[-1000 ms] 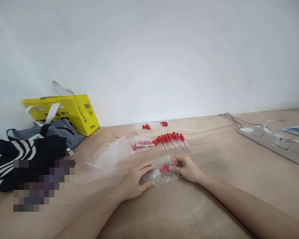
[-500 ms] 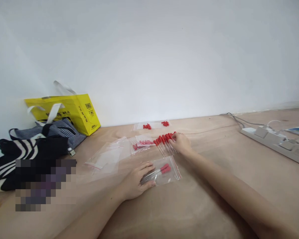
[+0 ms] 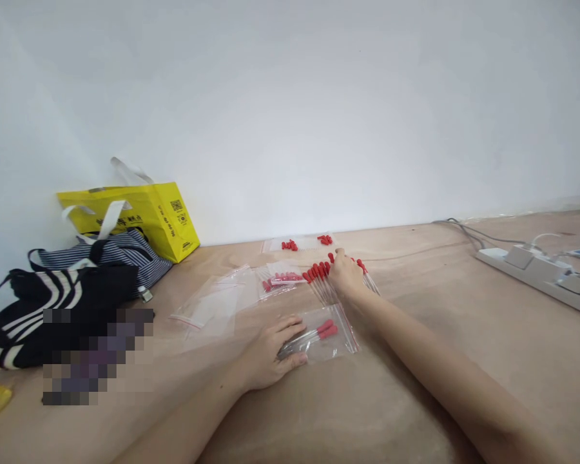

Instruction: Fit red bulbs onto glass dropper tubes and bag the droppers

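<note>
My left hand lies over the end of a clear zip bag, thumb and fingers apart. Inside that bag are droppers with red rubber bulbs; the hand partly covers their glass ends. Beyond it, my right hand is closed among a row of loose droppers, its fingers at a red bulb. Its palm hides the middle of the row. More droppers show on the hand's right side. Left of the row, a filled bag of red bulbs lies flat.
Flat clear bags lie left of centre. Small red bulbs rest on a clear bag near the wall. A yellow bag, a striped bag and a black bag stand left. A power strip with cables lies right.
My right hand has shifted slightly up along the row, and droppers now show on its right side. The left hand stays on the zip bag. The whole view has shifted slightly.
</note>
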`<state>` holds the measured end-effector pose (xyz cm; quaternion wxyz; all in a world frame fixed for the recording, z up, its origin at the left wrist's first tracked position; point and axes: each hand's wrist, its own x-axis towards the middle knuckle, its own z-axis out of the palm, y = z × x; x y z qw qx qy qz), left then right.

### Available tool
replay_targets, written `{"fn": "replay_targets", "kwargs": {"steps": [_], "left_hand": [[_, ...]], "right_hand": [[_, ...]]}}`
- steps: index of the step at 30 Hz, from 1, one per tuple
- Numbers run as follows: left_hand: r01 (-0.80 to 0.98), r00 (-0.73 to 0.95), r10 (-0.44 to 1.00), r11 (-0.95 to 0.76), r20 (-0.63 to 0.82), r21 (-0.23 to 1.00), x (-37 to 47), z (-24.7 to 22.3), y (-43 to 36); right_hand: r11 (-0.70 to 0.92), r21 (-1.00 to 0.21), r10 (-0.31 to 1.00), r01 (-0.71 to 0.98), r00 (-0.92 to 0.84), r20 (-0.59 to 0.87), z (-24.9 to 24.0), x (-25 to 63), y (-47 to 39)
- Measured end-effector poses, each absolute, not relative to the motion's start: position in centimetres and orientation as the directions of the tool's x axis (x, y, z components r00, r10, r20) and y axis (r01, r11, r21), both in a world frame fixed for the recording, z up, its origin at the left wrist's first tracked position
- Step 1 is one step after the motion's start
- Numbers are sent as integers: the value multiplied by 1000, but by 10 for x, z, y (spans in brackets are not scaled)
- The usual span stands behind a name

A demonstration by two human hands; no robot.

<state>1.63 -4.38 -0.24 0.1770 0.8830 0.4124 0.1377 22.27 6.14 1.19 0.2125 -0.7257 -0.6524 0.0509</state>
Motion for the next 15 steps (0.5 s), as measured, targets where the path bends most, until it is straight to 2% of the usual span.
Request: {"fn": "replay_targets", "kwargs": {"steps": [2, 4, 7, 11, 15], "left_hand": [[682, 620, 779, -594, 93, 427, 17, -1, -45], [683, 621, 779, -593, 89, 426, 17, 0, -45], [682, 610, 786, -585, 101, 438, 17, -1, -45], [689, 598, 796, -572, 97, 446, 16, -2, -45], [700, 600, 796, -572, 83, 427, 17, -1, -45]], "right_hand": [[48, -498, 951, 866, 114, 289, 14, 236, 54], [172, -674, 932, 718, 104, 348, 12, 253, 44], [201, -889, 953, 411, 128, 275, -1, 274, 24], [245, -958, 953, 147, 148, 266, -19, 282, 1], [170, -985, 974, -22, 155, 164, -28, 273, -10]]}}
